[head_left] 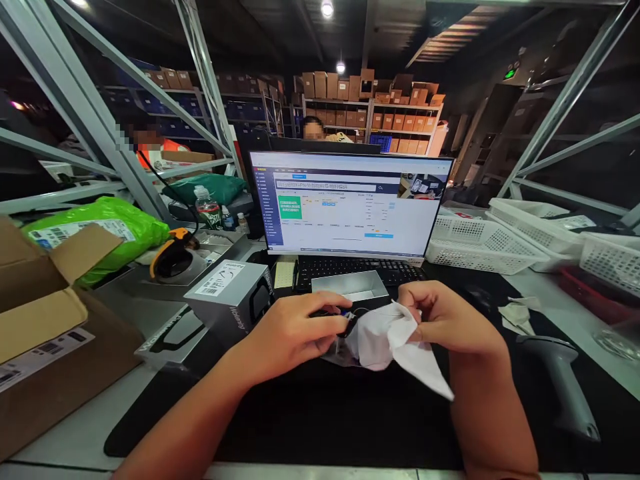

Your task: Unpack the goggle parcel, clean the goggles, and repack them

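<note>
Small black glossy object [336,319] and crumpled white wrapping sheet [395,343], held just above black mat [300,413] at middle of bench's front edge. Left hand [295,333] pinched closed on object; right hand [445,320] curled tight around sheet. Probably best kept low, with light grip.

Soft white cloth [383,340], matt desk mat [320,420]

Crumpled white cloth [385,341], small black item [346,323]

Dim warehouse; ceiling lamps [327,9] flare, monitor [347,203] glows brightest. Frame edges bow; faces blurred, hands sharp.
</note>
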The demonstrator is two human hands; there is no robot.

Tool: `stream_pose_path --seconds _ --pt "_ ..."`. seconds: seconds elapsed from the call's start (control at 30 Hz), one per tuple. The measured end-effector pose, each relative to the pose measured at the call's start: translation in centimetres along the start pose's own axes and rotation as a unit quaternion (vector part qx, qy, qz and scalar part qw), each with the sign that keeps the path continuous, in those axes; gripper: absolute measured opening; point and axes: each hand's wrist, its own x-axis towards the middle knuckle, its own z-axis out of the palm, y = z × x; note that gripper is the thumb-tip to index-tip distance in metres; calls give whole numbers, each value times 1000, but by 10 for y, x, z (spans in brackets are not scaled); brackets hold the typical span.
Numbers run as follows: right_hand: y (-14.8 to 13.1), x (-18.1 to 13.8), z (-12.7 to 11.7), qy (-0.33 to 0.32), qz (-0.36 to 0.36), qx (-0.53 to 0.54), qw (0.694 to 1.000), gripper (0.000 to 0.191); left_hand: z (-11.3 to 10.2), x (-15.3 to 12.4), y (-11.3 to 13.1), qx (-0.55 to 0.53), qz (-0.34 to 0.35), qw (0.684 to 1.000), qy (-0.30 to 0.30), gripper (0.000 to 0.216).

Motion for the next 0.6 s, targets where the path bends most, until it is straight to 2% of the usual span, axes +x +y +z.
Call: stream_pose_path --seconds 0.1,0.23,0.37,0.5,0.6 --pt "-1 0 -2 0 -4 -85 996 42 -2 0 6 55 12 998 -30 12" --pt "-5 -2 17 7 -18 -201 979 44 -3 -1 12 102 25 992 -68 15" --pt "-10 -8 30 28 -28 -243 969 42 -3 -3 13 101 26 990 -96 16" --pt "-9 -9 9 -68 -57 -218 972 34 -7 -3 15 81 34 993 -84 15" --pt "-5 -6 -11 -126 -61 -235 962 26 -10 -1 16 73 36 994 -75 14"
